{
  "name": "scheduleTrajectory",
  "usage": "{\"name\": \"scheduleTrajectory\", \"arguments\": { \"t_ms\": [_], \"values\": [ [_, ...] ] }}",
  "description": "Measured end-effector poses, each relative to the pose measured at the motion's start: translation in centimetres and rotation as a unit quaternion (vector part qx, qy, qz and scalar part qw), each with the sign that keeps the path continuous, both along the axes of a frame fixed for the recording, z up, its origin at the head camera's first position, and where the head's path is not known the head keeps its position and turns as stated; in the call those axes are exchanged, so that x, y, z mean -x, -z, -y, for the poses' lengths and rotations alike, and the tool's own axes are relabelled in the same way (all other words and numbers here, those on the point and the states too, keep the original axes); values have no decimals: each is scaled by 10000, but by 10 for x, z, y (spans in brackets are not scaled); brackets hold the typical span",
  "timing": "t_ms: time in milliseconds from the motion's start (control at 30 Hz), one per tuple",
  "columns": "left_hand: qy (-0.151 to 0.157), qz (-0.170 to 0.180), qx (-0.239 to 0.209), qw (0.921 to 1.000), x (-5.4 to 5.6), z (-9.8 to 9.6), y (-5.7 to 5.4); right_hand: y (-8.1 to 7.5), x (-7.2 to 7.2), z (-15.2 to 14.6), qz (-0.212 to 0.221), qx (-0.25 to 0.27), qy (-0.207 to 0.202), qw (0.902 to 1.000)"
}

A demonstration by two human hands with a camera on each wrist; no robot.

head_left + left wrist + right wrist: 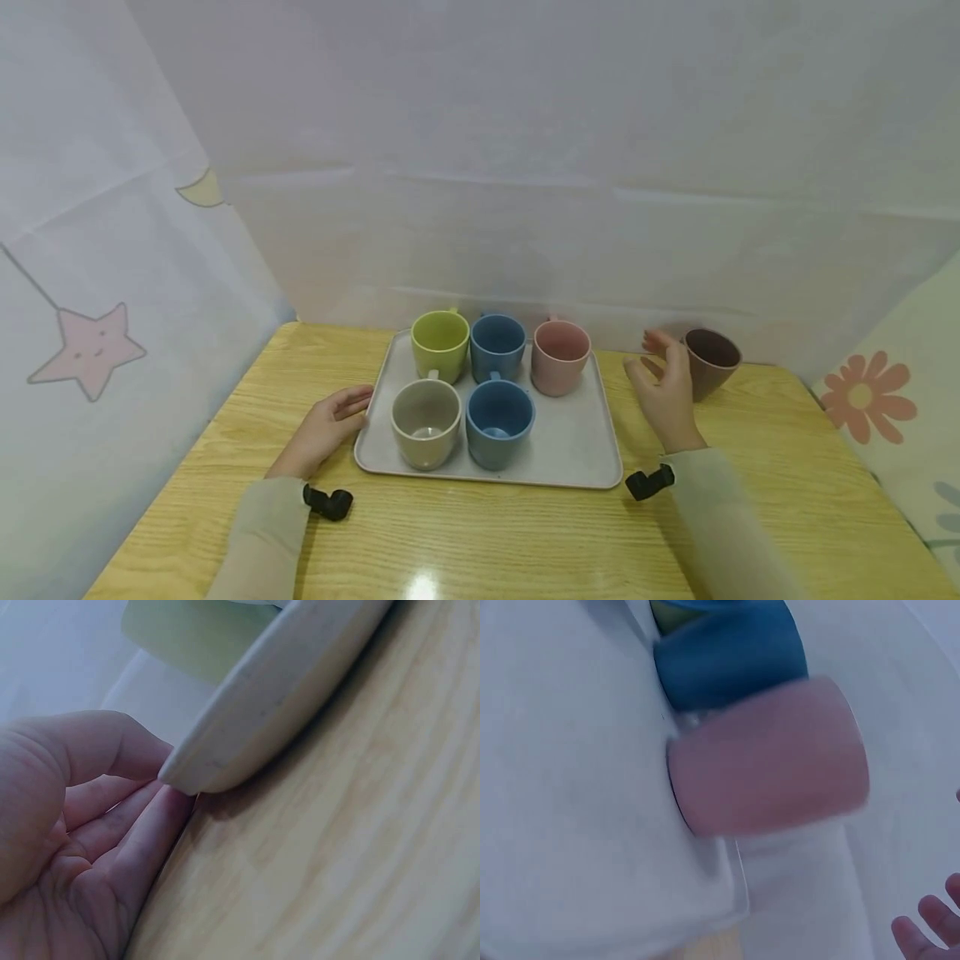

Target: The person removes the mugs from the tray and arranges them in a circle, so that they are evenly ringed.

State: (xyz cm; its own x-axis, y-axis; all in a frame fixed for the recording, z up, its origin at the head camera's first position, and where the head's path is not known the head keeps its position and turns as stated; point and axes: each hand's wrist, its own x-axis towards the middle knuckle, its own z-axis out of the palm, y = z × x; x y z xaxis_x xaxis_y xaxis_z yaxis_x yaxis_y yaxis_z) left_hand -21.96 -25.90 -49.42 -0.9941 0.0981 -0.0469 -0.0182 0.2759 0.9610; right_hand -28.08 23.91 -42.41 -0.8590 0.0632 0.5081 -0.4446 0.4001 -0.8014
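Observation:
My left hand (327,427) is at the left edge of a pale tray (570,450). In the left wrist view the fingers (142,825) pinch the tray rim (247,712). On the tray stand a green mug (440,354), a blue mug (497,360) and a pink mug (557,375) at the back. A beige mug (426,446) and another blue mug (495,450) stand in front. My right hand (670,396), fingers spread and bent, holds nothing beside a dark brown mug (708,375) right of the tray. Whether it touches that mug is hard to tell.
The tray lies on a wooden table (465,542). A white cloth (525,208) hangs behind the table, with printed cloth on both sides. Bare wood lies in front of the tray.

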Motion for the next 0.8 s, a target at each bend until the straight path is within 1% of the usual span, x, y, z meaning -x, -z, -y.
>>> {"name": "scheduleTrajectory", "arguments": {
  "t_ms": [67, 167, 267, 300, 467, 567, 667, 800],
  "values": [
    [-4, 22, 22, 10000, 1, 0, 1, 2, -1, 10, 204, 73, -277, 9994],
    [-9, 50, 10, 10000, 1, 0, 2, 5, -1, 23, 669, 161, -584, 9959],
    [13, 31, -3, 10000, 1, 1, 2, 8, 2, 34, 1141, 135, -733, 9907],
    [14, 28, -8, 10000, 1, 2, 2, 10, 4, 37, 1233, 115, -767, 9893],
    [-2, 32, 3, 10000, 1, 3, 2, 20, 18, 50, 1451, 252, -866, 9853],
    [-24, 41, 17, 10000, 1, 2, 2, 23, 24, 56, 1560, 337, -896, 9831],
    [-32, 49, 37, 10000, 0, 2, 1, 25, 27, 62, 1622, 381, -819, 9826],
    [-23, 64, 51, 10000, 0, 1, 0, 25, 29, 67, 1685, 414, -598, 9830]
  ]
}}
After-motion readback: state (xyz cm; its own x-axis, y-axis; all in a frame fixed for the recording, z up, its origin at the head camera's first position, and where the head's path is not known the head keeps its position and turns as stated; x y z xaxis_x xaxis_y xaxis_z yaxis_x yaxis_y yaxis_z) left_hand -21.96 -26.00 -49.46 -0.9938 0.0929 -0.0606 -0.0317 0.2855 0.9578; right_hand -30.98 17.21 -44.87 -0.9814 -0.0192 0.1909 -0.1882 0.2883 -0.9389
